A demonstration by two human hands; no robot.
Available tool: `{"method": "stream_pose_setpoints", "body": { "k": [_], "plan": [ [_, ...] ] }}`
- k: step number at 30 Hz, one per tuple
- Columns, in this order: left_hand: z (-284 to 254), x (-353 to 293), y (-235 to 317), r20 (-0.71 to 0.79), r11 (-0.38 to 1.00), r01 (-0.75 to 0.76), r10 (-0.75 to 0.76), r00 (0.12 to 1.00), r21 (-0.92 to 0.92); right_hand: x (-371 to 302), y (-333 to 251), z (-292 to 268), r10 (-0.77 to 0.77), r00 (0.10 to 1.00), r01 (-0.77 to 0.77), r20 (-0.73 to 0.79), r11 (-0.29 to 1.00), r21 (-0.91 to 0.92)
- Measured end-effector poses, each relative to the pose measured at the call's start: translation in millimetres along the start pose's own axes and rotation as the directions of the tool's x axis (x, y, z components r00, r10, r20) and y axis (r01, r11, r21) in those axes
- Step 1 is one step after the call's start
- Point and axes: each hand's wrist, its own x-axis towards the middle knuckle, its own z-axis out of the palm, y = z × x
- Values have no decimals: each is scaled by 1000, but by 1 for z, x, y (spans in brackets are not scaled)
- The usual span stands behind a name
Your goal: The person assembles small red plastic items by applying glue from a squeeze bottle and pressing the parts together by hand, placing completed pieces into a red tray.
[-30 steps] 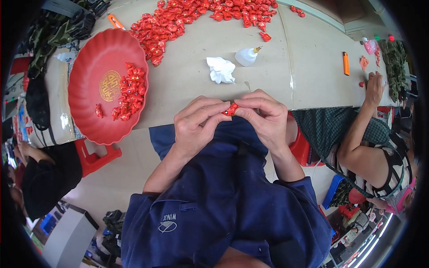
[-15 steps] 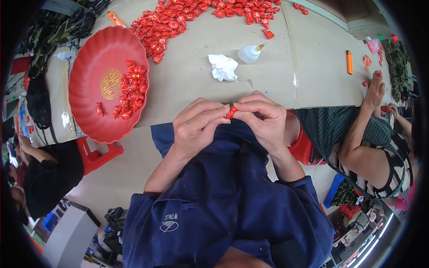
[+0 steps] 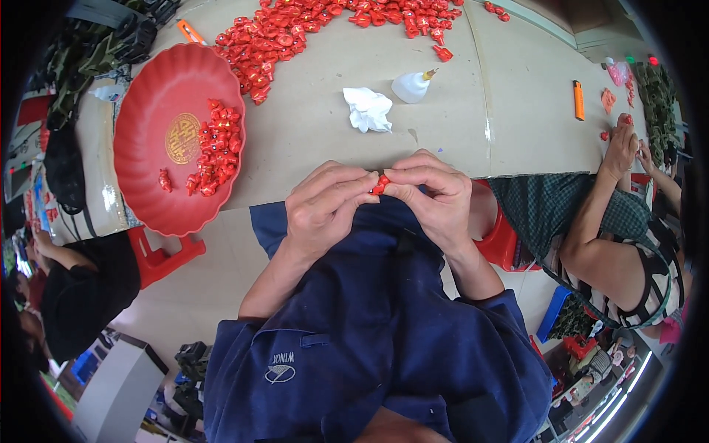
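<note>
Between my two hands, just off the near table edge, is a small red figurine (image 3: 380, 184) with gold and dark spots. My left hand (image 3: 325, 203) pinches its left end with thumb and fingers. From the other side, the thumb and forefinger of my right hand (image 3: 434, 193) grip its right end. Fingertips hide most of it. To the left, a red scalloped plate (image 3: 140, 140) with a gold emblem holds a cluster of similar red figurines (image 3: 219, 148) and one lying apart. A large heap of red pieces (image 3: 269, 44) spreads along the far side of the table.
Beyond my hands lie a crumpled white tissue (image 3: 367, 111) and a white squeeze bottle (image 3: 412, 87) with a narrow tip. Orange-handled tools (image 3: 578, 101) rest on the table (image 3: 443, 133) at right and far left. A co-worker's hand (image 3: 622, 151) holds a red piece at right.
Both hands keep their pinch on the red figurine, with only a very slight shift of the right hand. The co-worker's hand at the right edge has moved a little.
</note>
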Motion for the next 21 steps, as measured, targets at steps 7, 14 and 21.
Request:
{"method": "stream_pose_setpoints", "body": {
  "k": [7,14,21],
  "plan": [
    [-1,0,0,9,1000,4,-4,1000,18,0,0,0,11,1000,-11,5,1000,-26],
    [-1,-1,-1,12,1000,23,-23,1000,6,0,2,-1,-1,1000,2,15,999,-52],
    [-3,0,0,40,997,77,-76,996,-13,0,4,1,16,1000,-16,-1,999,-28]
  ]
}}
